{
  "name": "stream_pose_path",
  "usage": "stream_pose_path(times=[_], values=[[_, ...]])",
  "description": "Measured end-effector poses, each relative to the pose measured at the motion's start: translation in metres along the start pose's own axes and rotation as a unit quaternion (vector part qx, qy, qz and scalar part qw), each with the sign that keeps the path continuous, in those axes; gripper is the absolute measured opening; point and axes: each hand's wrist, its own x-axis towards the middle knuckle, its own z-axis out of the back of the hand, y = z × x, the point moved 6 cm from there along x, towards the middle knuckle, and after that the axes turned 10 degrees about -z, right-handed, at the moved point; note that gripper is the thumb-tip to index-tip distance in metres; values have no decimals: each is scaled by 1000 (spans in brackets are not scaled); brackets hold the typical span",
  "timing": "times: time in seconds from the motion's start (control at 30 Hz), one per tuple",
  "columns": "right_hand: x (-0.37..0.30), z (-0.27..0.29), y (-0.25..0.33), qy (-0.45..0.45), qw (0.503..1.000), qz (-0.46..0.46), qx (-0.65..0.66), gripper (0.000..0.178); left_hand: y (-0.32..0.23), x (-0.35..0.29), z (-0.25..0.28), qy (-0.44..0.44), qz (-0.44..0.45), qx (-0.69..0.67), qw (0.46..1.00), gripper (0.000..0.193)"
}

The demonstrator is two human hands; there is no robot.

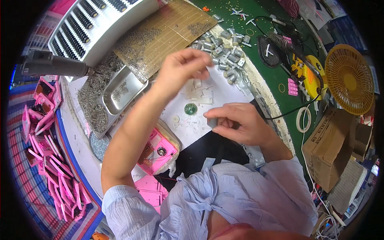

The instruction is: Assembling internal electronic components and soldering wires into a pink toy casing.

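White paper (224,94) covers the middle of the tabletop (276,86) in front of you, and both your hands work above it. Your left hand (182,68) is raised over the far edge of the sheet, its fingers (200,58) pinched together at the tips as if on something very small; what they grip is too tiny to make out. Your right hand (240,122) sits lower and nearer to you, at the near right edge of the paper, with thumb and fingers closed on a small grey part (212,122) that pokes out toward the left. Between the two hands, on the paper, lie a small round green disc (190,108) and a scatter of tiny pale pieces (202,96). Just beyond your left hand, a heap of small grey metal cylinders (226,52) spreads along the top of the sheet. To the left of your left forearm stands a steel tray (120,94) with fine metal bits around and inside it, and behind it lies a brown perforated board (168,34) sprinkled with the same bits. Below your left forearm rests a pink plastic housing (158,152) with a round metal piece in it, and many more pink pieces (48,144) are piled well off to your left. On the green mat to your right sits a yellow fan (349,78), near a cardboard box (328,146).
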Motion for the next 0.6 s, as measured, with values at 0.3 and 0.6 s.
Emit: stream_pose_path(times=[0.3, 0.6], values=[[-9, 4, 8, 47, 990, 15, 129, 41, -32, 40, 31, -103, -130, 511, 843, 18], [3, 0, -3, 36, 991, 26, 129, 42, -6, 110, 70, -128, -89, 628, 763, 22]])
